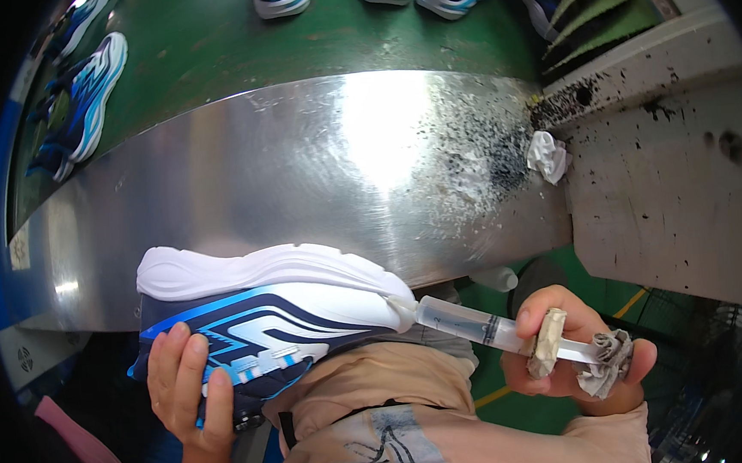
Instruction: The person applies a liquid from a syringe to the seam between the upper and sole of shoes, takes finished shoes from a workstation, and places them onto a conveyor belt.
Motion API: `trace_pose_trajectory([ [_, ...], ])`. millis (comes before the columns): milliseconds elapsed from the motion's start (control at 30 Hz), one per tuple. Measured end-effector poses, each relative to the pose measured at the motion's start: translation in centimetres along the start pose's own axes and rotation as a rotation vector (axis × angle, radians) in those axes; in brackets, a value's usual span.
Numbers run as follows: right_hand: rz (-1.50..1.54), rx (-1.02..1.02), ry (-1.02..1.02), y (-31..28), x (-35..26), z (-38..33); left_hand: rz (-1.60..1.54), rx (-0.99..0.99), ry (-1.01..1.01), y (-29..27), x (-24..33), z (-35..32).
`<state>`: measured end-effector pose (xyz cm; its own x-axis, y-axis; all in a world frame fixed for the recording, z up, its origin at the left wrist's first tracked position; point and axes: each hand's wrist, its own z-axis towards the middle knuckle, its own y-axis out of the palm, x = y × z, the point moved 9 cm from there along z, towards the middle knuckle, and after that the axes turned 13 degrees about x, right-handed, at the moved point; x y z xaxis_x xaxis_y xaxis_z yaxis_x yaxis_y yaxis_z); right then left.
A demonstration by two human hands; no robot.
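Note:
My left hand (182, 384) is closed round the upper of a sneaker (308, 309), navy, blue and white with a thick white sole. The sneaker lies on its side in the air, sole facing away from me and toe to the right. My right hand (559, 339) grips a clear plastic syringe (472, 321), thumb at the plunger end. Its tip meets the toe, near the seam between sole and upper. Cream-coloured wrapping (547, 343) covers the syringe's flange, and crumpled grey material (606, 365) is bunched at the plunger end.
A metal ledge (280, 160) with dark stains at its right runs before me. Beyond it, a green surface (195, 54) carries several similar shoes (87, 105). Crumpled white paper (547, 157) lies beside a stained metal panel (667, 159). Green flaps (601, 9) hang at the far right.

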<state>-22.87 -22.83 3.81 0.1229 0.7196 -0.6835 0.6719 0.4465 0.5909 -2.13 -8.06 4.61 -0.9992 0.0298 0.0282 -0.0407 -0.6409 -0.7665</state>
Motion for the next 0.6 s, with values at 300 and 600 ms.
trace_pose_trajectory([
  [300,0.119,0.129,0.018,-2.0,1.4,-0.9,-0.027,-0.012,0.009,0.5,0.7,2.9],
  [600,0.312,-0.039,-0.173,-1.2,1.3,-0.7,-0.045,-0.053,-0.035,1.3,0.3,5.2],
])
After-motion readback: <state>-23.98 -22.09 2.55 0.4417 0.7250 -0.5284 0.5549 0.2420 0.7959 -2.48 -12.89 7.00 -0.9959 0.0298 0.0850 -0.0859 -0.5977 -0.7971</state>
